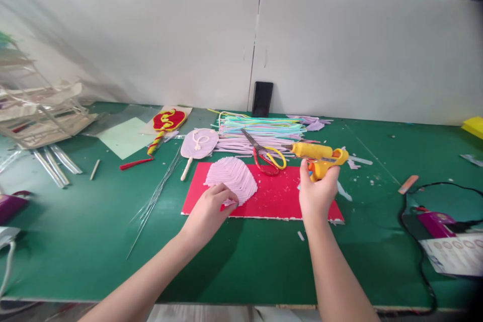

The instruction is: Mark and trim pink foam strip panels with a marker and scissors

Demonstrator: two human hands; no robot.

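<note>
On a red board (279, 196) lies a lilac ribbed, fan-shaped piece (230, 176) made of rows of fuzzy strips. My left hand (213, 206) is at its lower edge, fingers curled and pinched together on the rim there; the fingertips partly hide what they grip. A yellow hot glue gun (317, 153) is in my right hand (319, 188), which is wrapped round its handle. Its nozzle points left, above the board's upper right. Scissors (266, 156) with red and yellow handles rest partly over the board's far edge, close to the nozzle.
Behind the board lie bundled pastel pipe cleaners (260, 131) and an upright black phone (262, 98). Left are a small lilac fan (198, 143), a red-and-yellow fan (169, 121), thin wires (156, 201) and a stick-built model (41, 110). A black cable (405, 221) runs at right.
</note>
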